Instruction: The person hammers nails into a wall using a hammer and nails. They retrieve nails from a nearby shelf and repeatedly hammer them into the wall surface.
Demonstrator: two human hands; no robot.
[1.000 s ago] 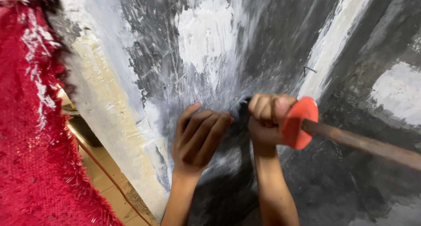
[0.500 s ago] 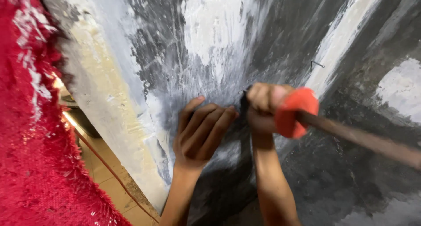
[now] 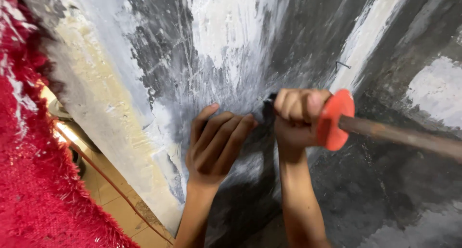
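Observation:
My right hand (image 3: 296,118) is closed in a fist around the dark grip of a chisel-like tool. A round red guard (image 3: 334,119) sits just behind the fist, and a rusty metal rod (image 3: 404,138) runs from it off to the right. The tool's dark tip (image 3: 268,102) meets the grey, white-streaked wall (image 3: 231,41). My left hand (image 3: 216,144) lies flat on the wall right beside the tip, fingers together and pointing up to the right, holding nothing.
A pale plastered wall edge (image 3: 96,103) runs diagonally at the left. Shaggy red fabric (image 3: 33,180) fills the left border. Below lie a tan tiled floor (image 3: 120,209), a thin red cable (image 3: 103,178) and a round dark object (image 3: 62,113).
Both hands stay at the same spot on the wall. My left hand's fingers have closed together and shifted slightly towards the tool tip. The view has drifted a little.

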